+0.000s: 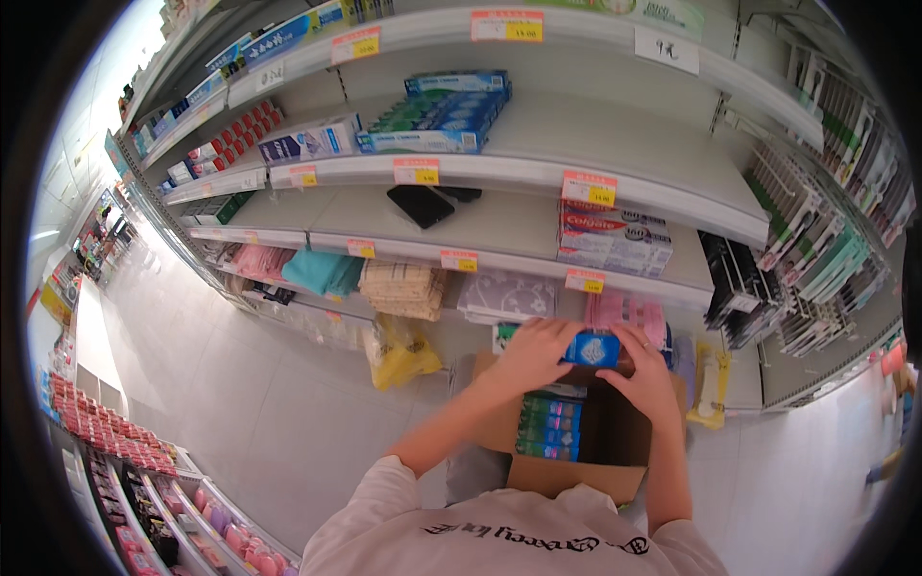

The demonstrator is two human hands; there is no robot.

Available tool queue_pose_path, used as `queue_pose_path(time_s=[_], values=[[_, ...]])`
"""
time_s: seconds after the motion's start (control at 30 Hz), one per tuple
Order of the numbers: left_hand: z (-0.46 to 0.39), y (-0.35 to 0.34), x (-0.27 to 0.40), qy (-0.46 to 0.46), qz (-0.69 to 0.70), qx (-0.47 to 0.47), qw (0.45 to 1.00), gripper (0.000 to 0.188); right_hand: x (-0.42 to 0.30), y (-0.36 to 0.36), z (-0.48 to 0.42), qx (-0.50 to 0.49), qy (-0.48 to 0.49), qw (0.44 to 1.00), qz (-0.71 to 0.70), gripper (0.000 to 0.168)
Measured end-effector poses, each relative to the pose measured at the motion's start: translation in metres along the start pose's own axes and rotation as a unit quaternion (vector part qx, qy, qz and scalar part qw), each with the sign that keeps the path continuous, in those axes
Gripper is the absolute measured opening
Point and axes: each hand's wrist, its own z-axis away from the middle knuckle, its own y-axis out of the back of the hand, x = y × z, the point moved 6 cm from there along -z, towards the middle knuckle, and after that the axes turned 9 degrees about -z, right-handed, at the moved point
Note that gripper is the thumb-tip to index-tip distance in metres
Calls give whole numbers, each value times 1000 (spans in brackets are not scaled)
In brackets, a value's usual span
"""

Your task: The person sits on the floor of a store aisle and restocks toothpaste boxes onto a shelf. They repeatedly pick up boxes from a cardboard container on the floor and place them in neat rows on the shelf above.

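Note:
Both my hands hold blue, green and white toothpaste cartons (pixel 591 349) above an open cardboard box (pixel 576 477). My left hand (pixel 536 353) grips them from the left side. On the right side my right hand (pixel 637 363) has its fingers and thumb around the end; a ring shows on one finger. How many cartons are between my hands cannot be told. Inside the box, more green and blue cartons (pixel 549 428) lie stacked at the left. Similar cartons (pixel 439 119) stand in rows on the shelf above.
Ahead are metal shelves (pixel 648 144) with price tags. Purple-and-white Colgate cartons (pixel 612 241) and a black phone (pixel 421 206) rest on one shelf. Below lie folded towels (pixel 403 288) and a yellow plastic bag (pixel 403 353). Toothbrush packs (pixel 799 216) hang at the right.

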Motion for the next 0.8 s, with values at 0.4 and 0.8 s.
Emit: queue_pose_path(time_s=[0.4,0.8], values=[[-60,192,-77,-80,-151,486,857,60,-95,28,-200,159,183,970,-32,53],[-95,186,-161,63,-255,450,854,27,-31,-53,-408,-2,15,1000,-15,68]])
